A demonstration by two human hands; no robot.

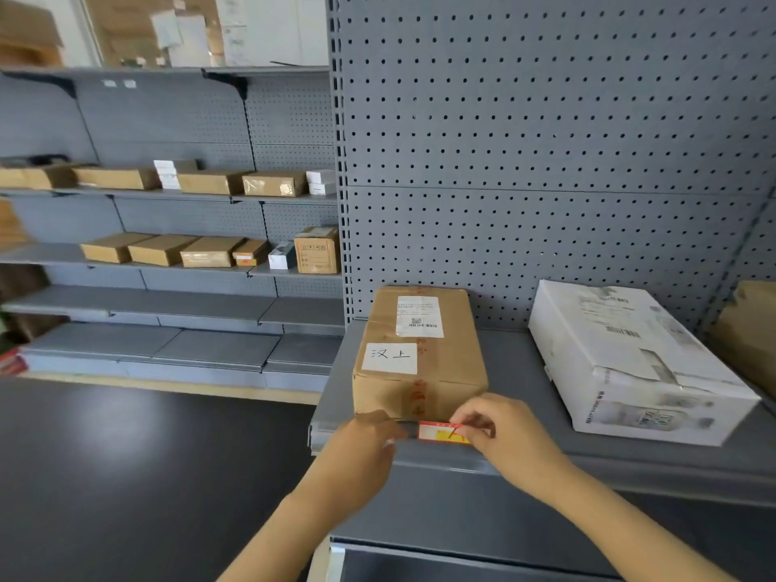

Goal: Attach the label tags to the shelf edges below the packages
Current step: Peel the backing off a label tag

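Note:
A red and yellow label tag [436, 432] lies against the grey shelf's front edge [630, 455], directly below a brown cardboard package [420, 350] with a white handwritten sticker. My right hand [504, 434] pinches the tag's right end with its fingertips. My left hand [365, 443] rests on the shelf edge just left of the tag, fingers curled, and a small white piece shows under its fingers. A white package [630, 359] lies on the same shelf further right, with no tag visible on the edge below it.
A grey pegboard back panel [546, 140] rises behind the shelf. Another brown package [751, 329] sits at the far right. To the left, more grey shelves [168, 195] carry several small boxes. A lower shelf [462, 552] juts out beneath my arms above the dark floor.

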